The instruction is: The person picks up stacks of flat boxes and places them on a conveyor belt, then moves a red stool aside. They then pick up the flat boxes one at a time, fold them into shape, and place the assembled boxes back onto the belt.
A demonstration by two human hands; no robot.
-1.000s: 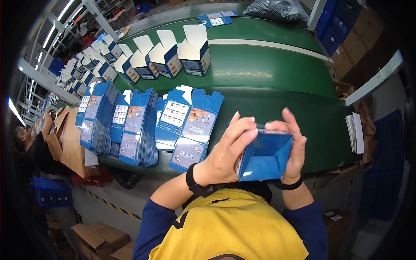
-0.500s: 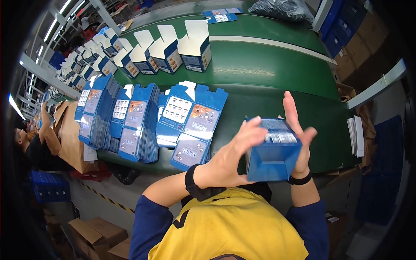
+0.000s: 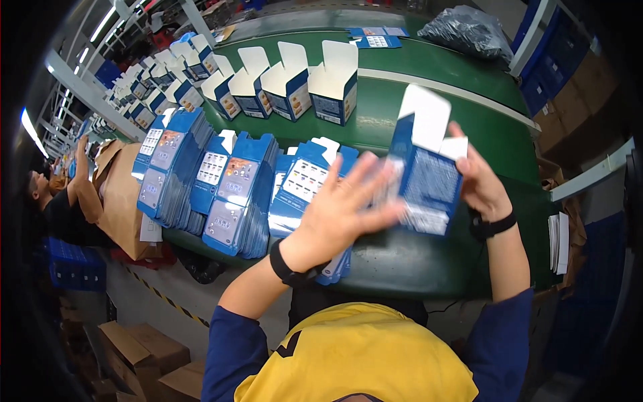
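A blue carton [image 3: 429, 181] with its white top flaps raised is held upright over the near part of the green belt. My right hand [image 3: 483, 182] grips it from the right side, fingers at its upper edge. To its left, my left hand [image 3: 345, 204] is spread, fingers apart and slightly blurred; its fingertips reach the carton's side, and I cannot tell whether they touch. Below and beyond my left hand lies a stack of flat blue cartons [image 3: 301, 175], partly covered by that hand.
More flat carton stacks [image 3: 236, 191] [image 3: 173, 167] lie to the left. Open-topped cartons [image 3: 333, 90] stand in rows farther back on the green belt [image 3: 402, 264]. A grey plastic bag [image 3: 465, 31] sits at the far right. At left, another person's arm [image 3: 84, 181] is beside a brown carton [image 3: 124, 201].
The carton has moved up and away from me and turned, so its open flaps now show instead of its bottom. My left hand has come off it to the left and spread.
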